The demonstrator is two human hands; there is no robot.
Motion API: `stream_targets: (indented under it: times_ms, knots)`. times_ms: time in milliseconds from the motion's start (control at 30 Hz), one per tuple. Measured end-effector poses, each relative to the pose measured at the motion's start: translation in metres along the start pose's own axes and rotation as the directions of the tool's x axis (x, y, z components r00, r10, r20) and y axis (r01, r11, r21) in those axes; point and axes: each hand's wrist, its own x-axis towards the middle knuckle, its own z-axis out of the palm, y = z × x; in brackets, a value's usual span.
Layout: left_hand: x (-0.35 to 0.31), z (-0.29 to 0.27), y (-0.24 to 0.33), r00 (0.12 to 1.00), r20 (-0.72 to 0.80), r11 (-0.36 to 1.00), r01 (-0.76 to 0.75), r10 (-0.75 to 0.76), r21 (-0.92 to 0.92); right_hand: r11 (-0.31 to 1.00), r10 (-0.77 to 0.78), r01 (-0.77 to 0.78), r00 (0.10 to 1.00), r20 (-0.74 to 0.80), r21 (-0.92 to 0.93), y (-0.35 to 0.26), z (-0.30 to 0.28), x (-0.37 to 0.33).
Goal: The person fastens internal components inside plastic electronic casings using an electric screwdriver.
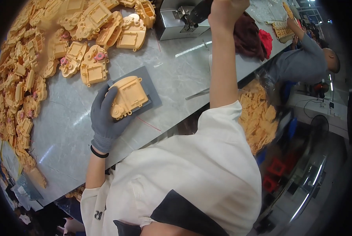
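Observation:
My left hand (109, 112), in a grey knit glove, grips a yellow-orange moulded plastic housing (131, 96) at its left side. Under the housing lies a flat grey plate (153, 88) on the table. At the top edge my bare right hand (228, 13) is closed around a black tool (200, 11) that looks like an electric screwdriver. Its lower end is at the front of a metal box (172, 23), which looks like a screw feeder. The top of the right hand is cut off by the frame.
Several similar housings (93, 67), some with pink parts, are heaped along the left and back of the grey table (74, 122). Thin metal tweezers (197, 94) lie near the table edge. Dark red cloth (246, 37) is beyond my right arm. A co-worker (301, 59) sits farther right.

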Motion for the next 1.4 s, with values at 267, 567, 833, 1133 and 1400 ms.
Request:
stream_targets:
  times_ms: [267,567,833,1133,1400]
  knots:
    - [0.006,0.007,-0.014,0.988,-0.106,0.994,-0.109,0.109,0.000,0.966,-0.098,0.085,0.994,0.040,0.243,-0.013,-0.008,-0.038]
    - [0.003,0.005,-0.017,0.982,-0.112,0.987,-0.154,0.149,-0.034,0.998,-0.025,0.020,0.997,-0.071,-0.062,0.003,0.015,-0.007]
    - [0.002,0.005,-0.021,0.990,-0.107,0.994,-0.101,0.097,-0.029,0.988,0.085,-0.110,0.974,0.209,0.111,-0.005,-0.008,-0.054]
    - [0.002,0.004,-0.020,0.985,-0.129,0.993,-0.118,0.114,-0.024,0.934,-0.011,-0.214,0.783,0.622,0.285,-0.077,0.017,-0.144]
    - [-0.002,0.005,-0.024,0.983,-0.149,0.989,-0.123,0.111,-0.079,0.970,0.123,-0.211,0.851,0.510,0.118,-0.060,0.033,-0.163]
